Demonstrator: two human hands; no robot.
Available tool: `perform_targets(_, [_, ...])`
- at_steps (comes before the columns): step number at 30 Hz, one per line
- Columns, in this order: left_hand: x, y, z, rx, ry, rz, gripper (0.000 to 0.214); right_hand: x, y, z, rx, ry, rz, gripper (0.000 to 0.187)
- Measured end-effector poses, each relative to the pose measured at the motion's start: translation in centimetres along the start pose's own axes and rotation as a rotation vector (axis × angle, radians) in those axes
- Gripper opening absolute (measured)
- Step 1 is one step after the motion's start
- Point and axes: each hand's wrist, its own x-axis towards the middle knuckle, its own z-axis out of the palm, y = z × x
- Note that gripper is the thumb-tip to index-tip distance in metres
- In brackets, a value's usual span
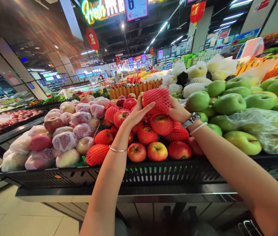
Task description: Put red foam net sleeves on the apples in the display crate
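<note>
An apple in a red foam net sleeve (157, 100) is held up above a pile of red apples (153, 137), between both of my hands. My left hand (137, 114) cups its left side with the fingers curled against the net; a thin silver bangle rings that wrist. My right hand (177, 110) grips its right side; that wrist carries a watch and a white bracelet. Several apples in the pile wear the same red net sleeves, and bare red apples lie in the front row.
Apples wrapped in clear film (65, 134) fill the left of the black display tray (153, 170). Green apples (229, 103) and a clear plastic bag (264, 129) lie on the right. White-netted pears (193, 78) sit behind. More produce stands and an aisle stretch beyond.
</note>
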Motion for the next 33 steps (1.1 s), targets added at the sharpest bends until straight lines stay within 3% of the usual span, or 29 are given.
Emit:
perform_targets(5, [0.1,0.1,-0.1,-0.133,0.043,-0.226,0.063,0.3,-0.3,-1.0,-0.078,0.073,-0.033,0.035])
perform_targets(9, [0.3,0.0,-0.2,-0.26,0.055,-0.268,0.07,0.4,-0.3,-2.0,-0.158,0.144,-0.071,0.034])
perform_targets(13, [0.3,-0.2,0.0,-0.28,0.032,-0.276,0.07,0.3,-0.3,-1.9,-0.273,-0.017,-0.119,0.04])
perform_targets(17, [-0.1,-0.2,0.4,-0.3,-0.03,-0.304,0.081,0.3,-0.2,-1.6,-0.258,-0.09,-0.159,0.061])
perform_targets(21, [-0.6,0.3,0.3,-0.294,-0.104,-0.24,0.084,0.2,0.1,-1.9,-0.21,-0.102,-0.181,0.073])
perform_targets(26, [-0.3,0.4,-0.2,-0.142,-0.016,-0.14,0.076,0.0,0.1,-1.6,-0.188,-0.002,-0.124,0.073])
perform_targets(33, [0.0,0.5,0.6,-0.097,0.02,0.26,0.095,-0.1,0.1,-0.8,0.056,0.049,-0.07,0.066])
